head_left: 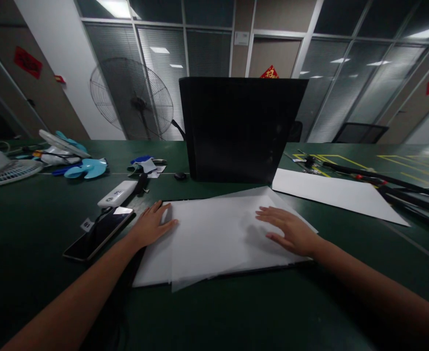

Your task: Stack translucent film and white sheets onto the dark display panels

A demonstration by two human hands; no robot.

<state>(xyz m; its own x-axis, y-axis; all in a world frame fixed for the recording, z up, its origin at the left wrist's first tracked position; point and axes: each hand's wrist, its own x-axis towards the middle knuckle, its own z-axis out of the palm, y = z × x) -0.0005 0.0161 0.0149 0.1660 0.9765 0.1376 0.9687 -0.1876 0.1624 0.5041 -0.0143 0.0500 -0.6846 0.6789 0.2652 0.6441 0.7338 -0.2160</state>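
Observation:
A stack of white paper sheets [214,239] lies on the dark green table [236,317] in front of me, the top sheet slightly skewed over the ones below. My left hand [150,226] rests flat on the stack's left edge, fingers stretched out. My right hand [289,231] lies palm down on the right part of the top sheet, fingers spread. Neither hand holds anything.
A black upright box [238,129] stands just behind the sheets. Another white sheet [337,195] lies to the right, with black rods [390,183] beyond it. At the left lie a phone [99,234], a white device [117,194], blue plastic parts [86,168] and a fan [132,100].

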